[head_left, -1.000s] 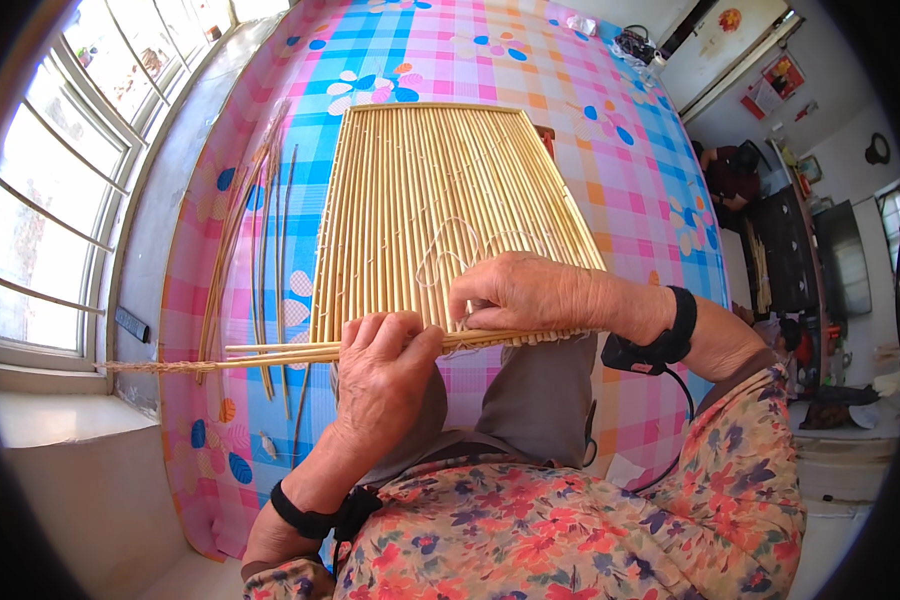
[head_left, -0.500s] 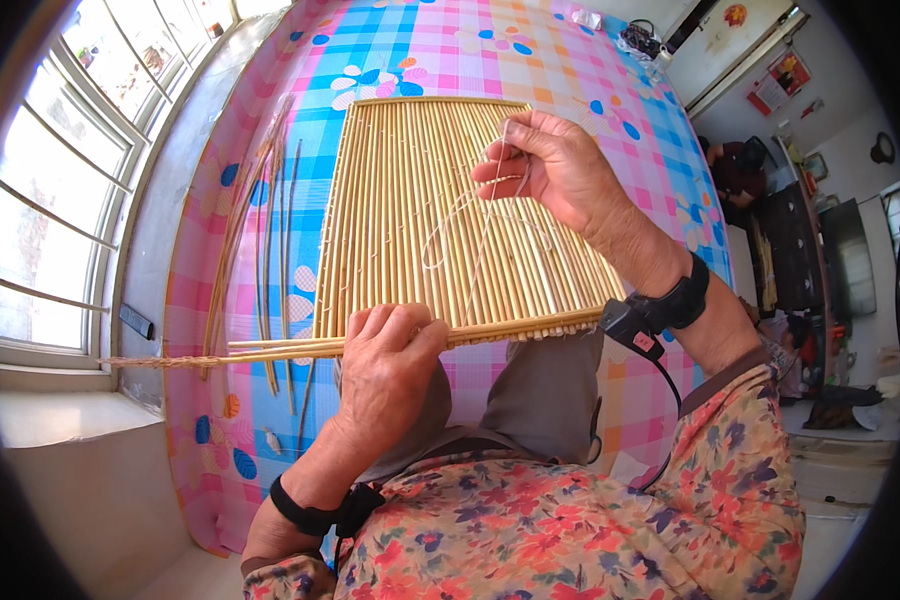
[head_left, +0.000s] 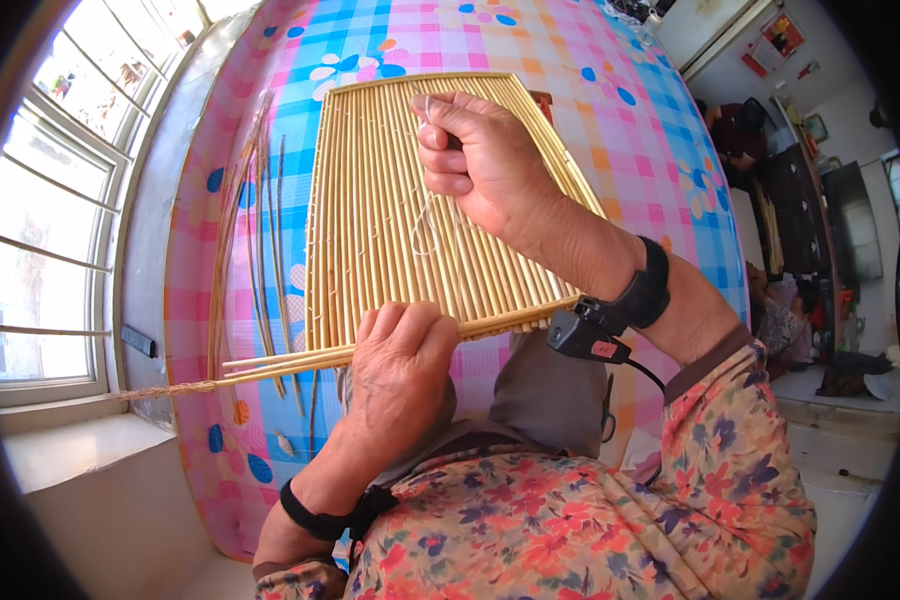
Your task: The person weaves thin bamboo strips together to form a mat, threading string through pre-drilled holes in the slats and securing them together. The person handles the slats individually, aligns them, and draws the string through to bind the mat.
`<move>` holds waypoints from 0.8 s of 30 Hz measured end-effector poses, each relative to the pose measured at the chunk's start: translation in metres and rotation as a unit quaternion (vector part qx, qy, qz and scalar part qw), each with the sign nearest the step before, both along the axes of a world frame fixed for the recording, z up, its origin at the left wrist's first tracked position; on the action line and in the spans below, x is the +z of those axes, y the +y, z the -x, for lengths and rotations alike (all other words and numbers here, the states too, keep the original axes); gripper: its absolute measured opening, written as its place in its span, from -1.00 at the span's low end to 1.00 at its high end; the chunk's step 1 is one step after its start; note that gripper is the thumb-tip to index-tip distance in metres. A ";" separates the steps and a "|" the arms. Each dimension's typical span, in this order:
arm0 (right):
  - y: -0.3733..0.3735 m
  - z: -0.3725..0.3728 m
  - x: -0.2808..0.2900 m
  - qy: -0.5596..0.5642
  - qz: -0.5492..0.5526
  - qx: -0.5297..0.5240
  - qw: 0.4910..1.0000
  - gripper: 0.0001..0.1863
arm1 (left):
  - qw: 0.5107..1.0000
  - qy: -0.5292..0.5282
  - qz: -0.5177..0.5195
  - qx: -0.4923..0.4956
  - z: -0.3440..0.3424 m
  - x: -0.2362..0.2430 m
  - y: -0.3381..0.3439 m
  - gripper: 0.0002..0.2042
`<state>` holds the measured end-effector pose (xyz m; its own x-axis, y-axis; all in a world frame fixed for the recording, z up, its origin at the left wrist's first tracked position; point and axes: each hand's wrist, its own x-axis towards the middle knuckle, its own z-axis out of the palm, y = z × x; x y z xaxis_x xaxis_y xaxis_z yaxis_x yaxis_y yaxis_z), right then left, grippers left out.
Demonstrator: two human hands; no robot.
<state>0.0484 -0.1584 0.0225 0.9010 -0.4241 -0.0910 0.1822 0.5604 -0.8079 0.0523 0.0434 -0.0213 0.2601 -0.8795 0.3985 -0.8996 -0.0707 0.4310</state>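
Observation:
A panel of pale yellow stalks, laid side by side and stitched together, rests over my lap and the bed. My left hand is closed around the stalks along its near edge; their loose ends stick out to the left, one tipped with a brownish seed head. Above the panel's middle, my right hand pinches a thin white thread, whose loop dangles below the fingers over the stalks. Whether a needle is in the pinch cannot be made out.
Several loose thin stalks lie left of the panel on the checked flowered bed cover. A barred window with a sill is at the left. Another person is at the far right near dark furniture.
My right hand has moved left across the panel, drawing the thread with it, and its fingers have curled in more. The left hand keeps its grip on the near edge.

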 end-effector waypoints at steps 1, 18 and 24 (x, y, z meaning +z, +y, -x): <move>0.000 -0.004 -0.001 0.010 0.006 -0.010 1.000 -0.88 | 1.000 -0.008 0.006 -0.001 0.000 0.000 0.000 -0.79; -0.048 -0.012 -0.004 0.119 0.376 0.111 0.912 -0.77 | 0.999 -0.038 -0.008 -0.037 -0.005 0.006 0.007 -0.69; -0.116 0.055 0.057 0.293 0.669 0.140 0.668 -0.65 | 0.998 -0.056 -0.002 0.032 -0.012 0.006 0.013 -0.58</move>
